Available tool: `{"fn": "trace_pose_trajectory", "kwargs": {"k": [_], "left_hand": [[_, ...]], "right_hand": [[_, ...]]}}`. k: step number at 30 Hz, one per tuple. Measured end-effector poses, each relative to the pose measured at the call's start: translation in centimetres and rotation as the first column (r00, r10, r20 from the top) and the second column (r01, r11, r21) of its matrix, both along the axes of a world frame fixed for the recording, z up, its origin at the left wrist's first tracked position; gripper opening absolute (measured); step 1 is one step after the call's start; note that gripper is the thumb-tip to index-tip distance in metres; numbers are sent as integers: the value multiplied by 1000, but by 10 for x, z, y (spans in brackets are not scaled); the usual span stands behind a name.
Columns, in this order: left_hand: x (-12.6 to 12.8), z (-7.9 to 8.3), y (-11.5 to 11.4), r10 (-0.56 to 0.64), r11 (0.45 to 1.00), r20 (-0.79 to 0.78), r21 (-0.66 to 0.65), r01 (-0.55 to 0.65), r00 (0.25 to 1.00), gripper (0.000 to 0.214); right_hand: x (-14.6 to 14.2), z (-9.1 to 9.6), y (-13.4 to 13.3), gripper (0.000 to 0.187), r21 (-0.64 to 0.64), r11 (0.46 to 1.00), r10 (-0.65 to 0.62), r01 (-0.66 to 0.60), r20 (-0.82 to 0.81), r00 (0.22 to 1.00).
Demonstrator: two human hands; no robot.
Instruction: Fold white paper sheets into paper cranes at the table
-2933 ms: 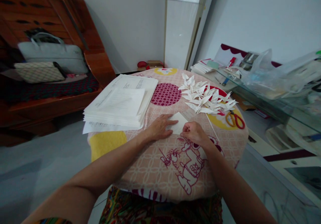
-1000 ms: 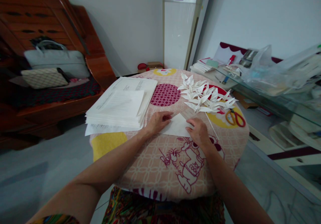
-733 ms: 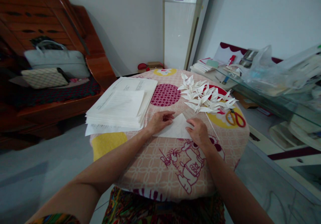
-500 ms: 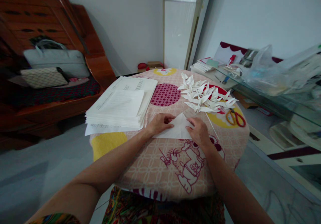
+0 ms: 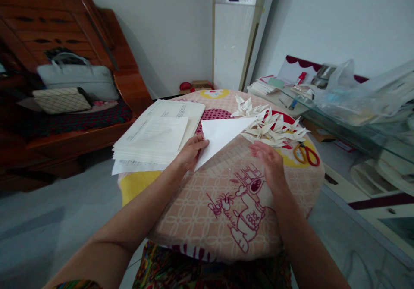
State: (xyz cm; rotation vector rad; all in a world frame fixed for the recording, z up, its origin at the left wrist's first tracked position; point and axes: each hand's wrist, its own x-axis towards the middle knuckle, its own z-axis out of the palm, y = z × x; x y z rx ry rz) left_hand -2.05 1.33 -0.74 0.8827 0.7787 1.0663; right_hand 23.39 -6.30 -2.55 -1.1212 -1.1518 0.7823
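My left hand (image 5: 193, 149) pinches the edge of a white sheet of paper folded into a triangle (image 5: 221, 134), which is raised off the tablecloth and tilted. To the right of the paper, my right hand (image 5: 269, 161) is held apart from it, with its fingers stretched out and nothing in them. Just beyond that hand lies a pile of folded white paper cranes (image 5: 270, 127). On the left of the table is a thick stack of paper (image 5: 147, 129), with smaller sheets on top.
Scissors (image 5: 306, 154) with orange-red handles lie at the table's right edge. A patterned cloth (image 5: 194, 220) covers the round table. On the right, a glass-topped cabinet (image 5: 355, 133) holds plastic bags (image 5: 339, 90). A wooden bench (image 5: 106, 43) with bags stands at left.
The folded paper has been lifted off the table and turned by my left hand. My right hand has let go of it and moved away to the right, its fingers opening.
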Motion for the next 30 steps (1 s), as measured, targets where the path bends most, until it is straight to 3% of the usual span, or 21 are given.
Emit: {"fn": "trace_pose_trajectory", "kwargs": {"k": [3,6,9,12,17,20,23,25,26,28,30], "left_hand": [[5,0,-3,1,996,52,-86,4,999,23],[11,-2,-9,-115,978,92,-165,129,989,25],[15,-6,-13,-268,930,139,-220,294,953,32],[16,-10,-14,-352,898,137,-231,375,926,35],[13,-7,-14,-255,950,40,-179,258,966,25],[7,-4,-11,-141,987,-74,-88,134,987,18],[-5,-5,-4,9,999,-245,44,2,970,25],[-14,-6,2,103,987,-416,152,-42,904,25],[-18,-7,5,146,976,-528,213,-36,836,25],[-24,-7,8,200,949,-727,310,55,657,26],[-27,-8,9,243,912,-825,374,169,510,27]], "right_hand": [[-11,-2,-1,65,-118,969,212,-217,-57,976],[-24,-4,1,82,-160,926,336,-342,-62,940],[-32,-5,5,95,-135,921,353,-364,-99,930],[-32,-3,8,87,-63,949,295,-309,-165,941],[-23,-3,3,34,-161,963,174,-215,-235,956],[-19,-4,0,26,-242,950,134,-199,-258,957],[-18,-3,-2,27,-299,925,139,-235,-311,940],[-17,-2,-3,34,-335,896,177,-290,-331,927],[-17,-2,-3,41,-359,879,197,-313,-323,926],[-15,-3,-4,63,-407,856,225,-320,-265,938],[-13,-5,-6,90,-448,847,231,-287,-178,957]]}}
